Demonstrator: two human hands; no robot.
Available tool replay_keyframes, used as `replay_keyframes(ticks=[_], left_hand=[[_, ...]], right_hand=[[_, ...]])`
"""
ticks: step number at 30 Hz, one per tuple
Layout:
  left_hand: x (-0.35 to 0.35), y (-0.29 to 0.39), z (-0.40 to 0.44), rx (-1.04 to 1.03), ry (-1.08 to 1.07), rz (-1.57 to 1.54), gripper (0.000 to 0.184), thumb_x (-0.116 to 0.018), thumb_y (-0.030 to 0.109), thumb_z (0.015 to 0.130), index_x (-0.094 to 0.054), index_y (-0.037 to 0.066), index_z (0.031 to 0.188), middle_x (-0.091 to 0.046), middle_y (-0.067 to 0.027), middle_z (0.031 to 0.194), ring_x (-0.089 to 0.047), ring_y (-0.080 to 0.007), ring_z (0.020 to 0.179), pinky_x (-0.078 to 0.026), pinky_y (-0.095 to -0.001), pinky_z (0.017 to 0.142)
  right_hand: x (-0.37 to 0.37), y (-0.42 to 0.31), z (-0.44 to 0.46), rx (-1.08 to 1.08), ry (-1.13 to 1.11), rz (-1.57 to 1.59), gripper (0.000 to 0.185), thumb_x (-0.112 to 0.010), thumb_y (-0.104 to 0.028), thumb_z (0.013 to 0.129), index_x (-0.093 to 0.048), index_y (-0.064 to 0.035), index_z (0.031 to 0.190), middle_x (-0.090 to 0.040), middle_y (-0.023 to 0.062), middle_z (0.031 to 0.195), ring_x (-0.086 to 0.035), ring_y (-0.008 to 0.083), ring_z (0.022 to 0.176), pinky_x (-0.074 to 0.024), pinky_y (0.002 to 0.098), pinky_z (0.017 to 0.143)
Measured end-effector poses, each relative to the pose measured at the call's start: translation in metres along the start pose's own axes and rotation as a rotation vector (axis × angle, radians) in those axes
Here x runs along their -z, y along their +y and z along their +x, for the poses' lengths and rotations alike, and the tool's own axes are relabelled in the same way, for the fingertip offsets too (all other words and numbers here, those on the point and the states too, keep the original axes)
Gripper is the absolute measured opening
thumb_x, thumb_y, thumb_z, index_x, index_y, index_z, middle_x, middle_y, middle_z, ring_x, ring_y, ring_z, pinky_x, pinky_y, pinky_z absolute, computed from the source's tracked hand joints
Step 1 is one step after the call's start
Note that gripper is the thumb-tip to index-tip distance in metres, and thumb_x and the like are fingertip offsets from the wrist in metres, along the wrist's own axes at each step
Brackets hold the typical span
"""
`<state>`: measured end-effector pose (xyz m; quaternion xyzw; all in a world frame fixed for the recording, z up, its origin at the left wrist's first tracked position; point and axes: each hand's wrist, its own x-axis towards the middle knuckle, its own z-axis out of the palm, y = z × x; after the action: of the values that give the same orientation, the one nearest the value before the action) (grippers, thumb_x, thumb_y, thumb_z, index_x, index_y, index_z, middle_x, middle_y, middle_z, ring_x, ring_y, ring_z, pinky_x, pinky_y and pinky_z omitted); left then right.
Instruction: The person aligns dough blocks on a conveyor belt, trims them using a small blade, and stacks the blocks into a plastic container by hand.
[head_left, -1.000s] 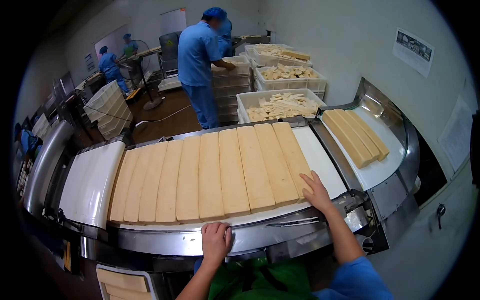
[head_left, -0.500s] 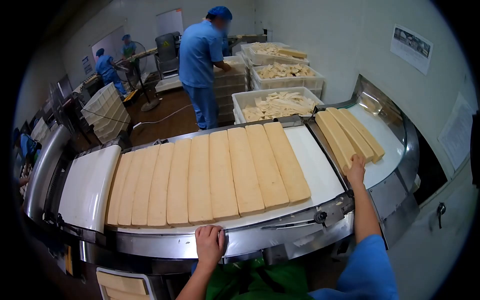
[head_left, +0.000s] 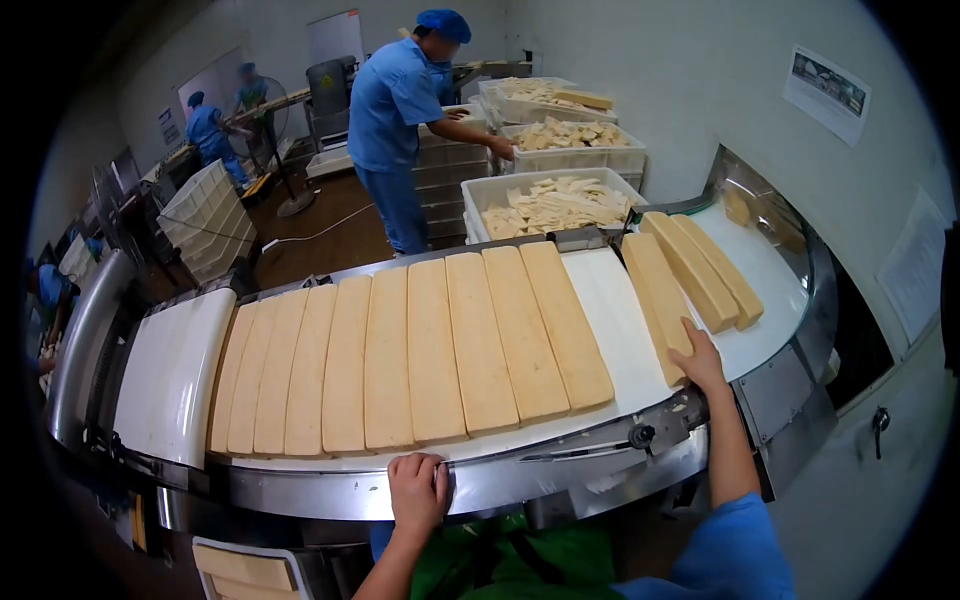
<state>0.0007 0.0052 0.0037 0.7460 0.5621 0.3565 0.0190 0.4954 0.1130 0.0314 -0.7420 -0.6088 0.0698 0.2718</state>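
Note:
My right hand (head_left: 704, 360) grips the near end of a long, pale yellow loaf-like block (head_left: 652, 300), its fingers and thumb around the end. The block lies at the seam between the straight belt and the curved belt. Two similar blocks (head_left: 690, 268) rest side by side just to its right, on the curved belt (head_left: 765, 275). My left hand (head_left: 418, 492) is closed over the steel front rail (head_left: 320, 490) of the conveyor. Beyond that hand, a row of several long blocks (head_left: 388, 355) lies side by side across the straight white belt (head_left: 615, 300).
White bins (head_left: 475, 215) heaped with pale offcuts (head_left: 555, 212) stand behind the conveyor. A co-worker (head_left: 390, 120) in blue reaches toward one bin. A black knob (head_left: 641, 435) sits on the front rail. Stacked crates (head_left: 205, 225) and other people stand farther back left.
My right hand has drawn the leftmost of the three blocks left, apart from the other two. The left hand stays on the rail. The co-worker's arm has stretched out toward a bin.

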Motion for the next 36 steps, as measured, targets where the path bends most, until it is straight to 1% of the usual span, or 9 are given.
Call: replay_keyframes(ticks=[6,12,14,15,16,19,25,28,36], left_hand=[[0.002,0.000,0.001,0.014,-0.052,0.029,0.010,-0.062,0.012,0.078,-0.061,0.007,0.086,-0.057,-0.0074,0.086,-0.054,-0.0266,0.085,-0.038,-0.0408,0.086],[0.002,-0.001,0.002,0.018,-0.052,0.019,0.010,-0.062,0.012,0.077,-0.060,0.008,0.086,-0.057,-0.0071,0.086,-0.054,-0.0263,0.085,-0.038,-0.0405,0.086],[0.002,-0.001,0.000,0.023,-0.052,0.015,0.011,-0.062,0.012,0.077,-0.060,0.008,0.087,-0.057,-0.0071,0.086,-0.053,-0.0262,0.085,-0.037,-0.0405,0.086],[0.002,-0.001,0.000,0.020,-0.054,0.012,0.011,-0.063,0.013,0.077,-0.061,0.008,0.087,-0.057,-0.0071,0.086,-0.053,-0.0262,0.085,-0.037,-0.0405,0.086],[0.003,-0.001,0.001,0.018,-0.053,0.008,0.011,-0.063,0.013,0.077,-0.061,0.008,0.087,-0.057,-0.0070,0.086,-0.053,-0.0261,0.085,-0.037,-0.0405,0.086],[0.003,-0.001,0.001,0.025,-0.093,0.022,0.015,-0.064,0.014,0.076,-0.061,0.008,0.089,-0.057,-0.0073,0.088,-0.053,-0.0261,0.086,-0.037,-0.0405,0.086],[0.004,-0.002,0.006,0.079,-0.213,-0.010,0.022,-0.064,0.015,0.072,-0.060,0.010,0.093,-0.056,-0.0070,0.090,-0.053,-0.0263,0.089,-0.035,-0.0408,0.086],[0.007,-0.004,0.006,0.156,-0.328,-0.034,0.028,-0.063,0.021,0.080,-0.059,0.010,0.105,-0.056,-0.0121,0.102,-0.051,-0.0285,0.097,-0.035,-0.0436,0.089],[0.001,-0.016,-0.015,0.193,-0.463,0.105,0.018,-0.063,0.020,0.079,-0.063,0.014,0.095,-0.058,-0.0070,0.095,-0.053,-0.0266,0.091,-0.034,-0.0442,0.085]], right_hand=[[-0.052,-0.066,-0.028,0.273,-0.010,0.166,0.070,-0.070,-0.030,0.074,-0.042,-0.0115,0.136,-0.053,0.0193,0.117,-0.053,0.0370,0.108,-0.0435,0.0395,0.092],[-0.052,-0.098,-0.029,0.169,-0.080,0.048,0.054,-0.057,-0.026,0.088,-0.041,-0.0108,0.137,-0.053,0.0194,0.110,-0.058,0.0358,0.096,-0.0474,0.0403,0.082],[-0.066,-0.055,-0.008,0.238,-0.111,0.353,0.052,-0.057,-0.024,0.089,-0.042,-0.0074,0.135,-0.058,0.0190,0.106,-0.059,0.0319,0.094,-0.0477,0.0390,0.079],[-0.031,-0.077,0.000,-0.035,-0.223,0.260,0.050,-0.059,-0.023,0.089,-0.044,-0.0034,0.132,-0.062,0.0177,0.102,-0.060,0.0291,0.091,-0.0473,0.0365,0.079],[-0.036,-0.058,0.010,0.087,0.033,0.205,0.046,-0.061,-0.022,0.087,-0.049,-0.0017,0.127,-0.063,0.0161,0.100,-0.060,0.0286,0.088,-0.0468,0.0356,0.081],[-0.023,-0.043,0.035,0.049,0.049,0.251,0.041,-0.064,-0.020,0.084,-0.055,-0.0012,0.119,-0.063,0.0161,0.099,-0.060,0.0296,0.092,-0.0464,0.0362,0.083],[-0.032,-0.083,0.070,0.412,-0.127,0.120,0.032,-0.064,-0.015,0.082,-0.057,-0.0030,0.110,-0.059,0.0161,0.110,-0.057,0.0327,0.102,-0.0452,0.0369,0.087],[-0.063,-0.108,0.058,0.088,-0.232,0.111,0.037,-0.060,-0.011,0.084,-0.050,-0.0031,0.118,-0.059,0.0171,0.108,-0.057,0.0318,0.099,-0.0453,0.0367,0.085],[-0.070,-0.113,0.082,0.027,-0.256,0.345,0.031,-0.058,-0.007,0.083,-0.051,0.0001,0.112,-0.059,0.0169,0.104,-0.058,0.0321,0.095,-0.0456,0.0358,0.084]])
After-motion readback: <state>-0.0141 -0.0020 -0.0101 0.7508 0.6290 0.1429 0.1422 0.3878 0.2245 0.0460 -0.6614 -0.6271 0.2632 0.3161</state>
